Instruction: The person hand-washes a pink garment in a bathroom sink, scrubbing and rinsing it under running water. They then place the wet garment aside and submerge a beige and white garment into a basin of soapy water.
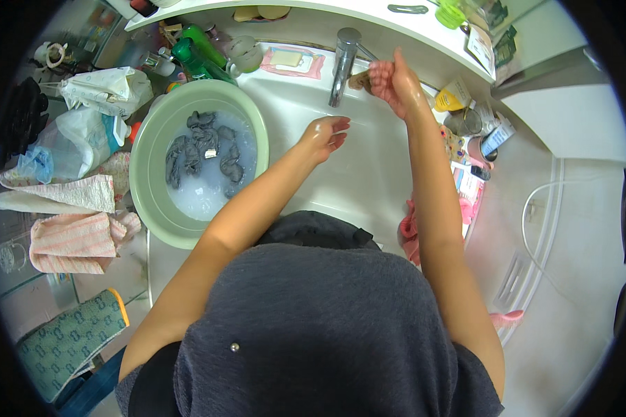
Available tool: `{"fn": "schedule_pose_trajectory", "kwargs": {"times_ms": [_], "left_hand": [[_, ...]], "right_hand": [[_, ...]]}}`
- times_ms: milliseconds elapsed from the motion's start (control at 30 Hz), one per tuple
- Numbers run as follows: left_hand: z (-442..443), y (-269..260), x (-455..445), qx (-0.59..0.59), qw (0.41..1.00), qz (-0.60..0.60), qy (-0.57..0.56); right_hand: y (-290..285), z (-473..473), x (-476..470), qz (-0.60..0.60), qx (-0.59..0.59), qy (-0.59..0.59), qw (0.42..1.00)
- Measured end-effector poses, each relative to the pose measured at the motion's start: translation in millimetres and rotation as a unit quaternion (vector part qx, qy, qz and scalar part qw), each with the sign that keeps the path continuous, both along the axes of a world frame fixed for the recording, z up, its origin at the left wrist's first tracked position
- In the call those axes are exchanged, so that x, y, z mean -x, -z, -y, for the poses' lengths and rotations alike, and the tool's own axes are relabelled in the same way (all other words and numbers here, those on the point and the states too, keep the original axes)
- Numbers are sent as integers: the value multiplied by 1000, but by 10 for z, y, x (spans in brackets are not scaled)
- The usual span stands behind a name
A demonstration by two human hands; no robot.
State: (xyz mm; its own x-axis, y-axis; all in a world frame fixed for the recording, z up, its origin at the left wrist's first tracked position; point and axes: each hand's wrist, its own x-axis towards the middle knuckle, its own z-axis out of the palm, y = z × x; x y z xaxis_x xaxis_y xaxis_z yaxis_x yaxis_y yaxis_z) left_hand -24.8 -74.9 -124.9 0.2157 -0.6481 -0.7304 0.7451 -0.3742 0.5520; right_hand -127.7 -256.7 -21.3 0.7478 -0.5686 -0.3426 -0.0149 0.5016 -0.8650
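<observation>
My left hand (326, 137) hovers over the white sink (344, 177), holding nothing, its fingers loosely apart and soap suds on its skin. My right hand (398, 87) is raised just right of the chrome faucet (341, 68), wet and empty, fingers spread. Its fingertips are close to the faucet's thin lever (366, 52); I cannot tell if they touch. To the left stands a pale green plastic basin (147, 200). Inside it a crumpled dark grey cloth item (203, 135) with a small white label lies in cloudy, sudsy water (201, 193).
Behind the sink, a soap bar (286, 58) rests on a pink packet, near green bottles (190, 54). Tubes, a cup (482, 148) and a brush (472, 169) crowd the right ledge. A pink cloth (410, 232) hangs there. Striped towels (73, 240) lie left. A white shelf (334, 6) overhangs.
</observation>
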Motion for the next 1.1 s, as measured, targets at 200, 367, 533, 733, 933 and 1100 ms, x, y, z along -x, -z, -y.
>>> {"fn": "schedule_pose_trajectory", "kwargs": {"times_ms": [200,367,533,733,933,1100], "left_hand": [[469,559,107,-59,987,3,-149],[614,731,77,6,972,-17,-233],[656,880,16,9,978,-8,-210],[757,896,-36,19,980,62,-191],[677,883,-41,-1,949,108,-295],[703,818,281,-36,864,461,-199]], "right_hand": [[-551,79,-174,-56,104,49,992],[-95,145,-115,-156,34,46,986],[-119,302,-306,-64,-37,-67,995],[290,248,-93,-48,25,54,997],[1363,-326,32,-223,-149,32,963],[2761,-376,-390,40,-210,-109,971]]}}
